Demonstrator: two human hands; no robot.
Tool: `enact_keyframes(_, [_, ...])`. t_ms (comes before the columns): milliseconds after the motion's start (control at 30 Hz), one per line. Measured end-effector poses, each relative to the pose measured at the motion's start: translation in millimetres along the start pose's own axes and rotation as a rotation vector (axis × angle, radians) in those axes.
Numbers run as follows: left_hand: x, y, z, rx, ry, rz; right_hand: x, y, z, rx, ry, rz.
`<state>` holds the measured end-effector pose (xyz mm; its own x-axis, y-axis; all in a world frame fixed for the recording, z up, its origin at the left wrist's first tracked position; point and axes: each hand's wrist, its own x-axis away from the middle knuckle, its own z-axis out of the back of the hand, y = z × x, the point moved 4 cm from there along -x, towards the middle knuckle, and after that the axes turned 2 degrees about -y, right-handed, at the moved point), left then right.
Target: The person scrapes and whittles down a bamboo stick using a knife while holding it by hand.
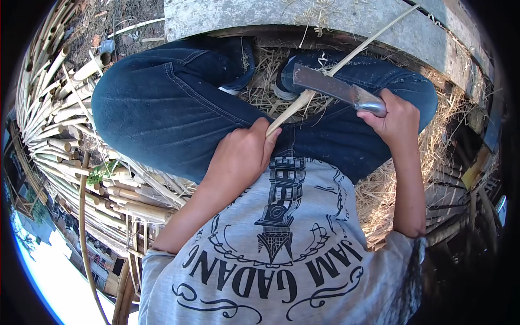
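Observation:
My left hand (246, 149) is closed round the near end of a long pale bamboo strip (292, 112), just above my lap. The strip runs up and to the right, and its far end lies over the grey board. In my right hand (395, 116) is a knife (330, 86) with a broad flat blade and a shiny metal handle. The blade lies across the strip between my knees, pointing left. Thin curled shavings hang where blade and strip meet.
A grey board (227, 15) with curled shavings on it spans the top beyond my legs. Cut bamboo poles (59, 143) are piled at the left. Straw-like shavings (379, 200) cover the ground at the right and between my feet.

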<state>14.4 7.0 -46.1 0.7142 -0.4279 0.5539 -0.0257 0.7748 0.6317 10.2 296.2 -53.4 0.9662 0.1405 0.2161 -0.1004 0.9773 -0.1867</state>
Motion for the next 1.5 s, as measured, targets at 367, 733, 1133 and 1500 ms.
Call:
enact_keyframes(367, [3.1,2.4,-3.7,-0.058,0.019,-0.015,71.0,125.5,77.1,-0.282,0.153,-0.775])
enact_keyframes(733, [1.3,3.2,0.6,0.040,-0.054,-0.007,-8.8,-30.3,1.0,-0.229,-0.111,-0.284])
enact_keyframes(1133, [-8.3,4.2,8.6,0.502,-0.471,0.139,31.3,24.9,-6.3,-0.727,0.203,-0.678])
enact_keyframes(1500, [4.1,27.8,15.5,0.235,-0.166,0.003,15.9,-34.7,10.5,-0.423,-0.017,-0.300])
